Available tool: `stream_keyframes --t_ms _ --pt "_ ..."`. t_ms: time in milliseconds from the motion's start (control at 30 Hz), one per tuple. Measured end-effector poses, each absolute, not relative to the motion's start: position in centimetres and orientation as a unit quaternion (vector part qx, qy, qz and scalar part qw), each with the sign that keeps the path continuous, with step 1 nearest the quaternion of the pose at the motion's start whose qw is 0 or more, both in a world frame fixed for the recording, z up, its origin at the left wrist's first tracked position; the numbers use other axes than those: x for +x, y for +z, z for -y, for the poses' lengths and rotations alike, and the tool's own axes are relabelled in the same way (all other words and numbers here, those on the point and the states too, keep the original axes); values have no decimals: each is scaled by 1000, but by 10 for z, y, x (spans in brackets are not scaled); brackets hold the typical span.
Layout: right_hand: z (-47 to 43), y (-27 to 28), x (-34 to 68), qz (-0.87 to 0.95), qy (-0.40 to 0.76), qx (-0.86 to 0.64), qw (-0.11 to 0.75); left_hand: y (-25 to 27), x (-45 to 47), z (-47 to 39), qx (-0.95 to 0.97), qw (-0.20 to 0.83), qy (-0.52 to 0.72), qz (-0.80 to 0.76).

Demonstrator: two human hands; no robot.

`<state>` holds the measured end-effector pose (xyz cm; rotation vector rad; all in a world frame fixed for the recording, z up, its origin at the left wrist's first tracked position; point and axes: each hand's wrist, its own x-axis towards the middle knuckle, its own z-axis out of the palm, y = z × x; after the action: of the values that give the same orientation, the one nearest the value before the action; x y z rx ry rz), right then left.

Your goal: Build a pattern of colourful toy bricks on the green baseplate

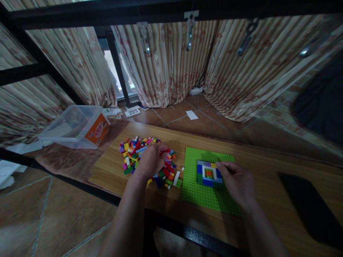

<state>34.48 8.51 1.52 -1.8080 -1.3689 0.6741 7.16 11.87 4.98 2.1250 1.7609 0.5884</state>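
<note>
A loose pile of toy building bricks (135, 153) in many colours lies on the wooden board, and my left hand (152, 160) reaches over it. The left fingertips are curled around a red brick (164, 152) at the pile's upper right. To the right lies a green studded baseplate (191, 192). It carries a square, ring-like build (208, 182) of blue, white, grey and other bricks, with red and green at its middle. My right hand (238, 180) has thumb and forefinger pinched at the build's upper right corner, beside a yellow brick (213, 165). Anything between those fingertips is hidden.
A clear plastic box (76, 130) with an orange label stands at the left end. A dark flat object (308, 207) lies on the wooden board (265, 167) at right. A black metal frame bar (171, 13) crosses overhead, with metal clips hanging from it. Striped curtains (166, 67) hang behind.
</note>
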Motion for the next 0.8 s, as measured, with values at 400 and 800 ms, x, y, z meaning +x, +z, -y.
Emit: stream_keyframes --t_ms 400,800 --pt "-85 16 343 536 276 -709 367 52 65 -117 689 120 163 -696" --pt "-85 16 341 542 279 -702 367 51 63 -117 732 131 158 -649"
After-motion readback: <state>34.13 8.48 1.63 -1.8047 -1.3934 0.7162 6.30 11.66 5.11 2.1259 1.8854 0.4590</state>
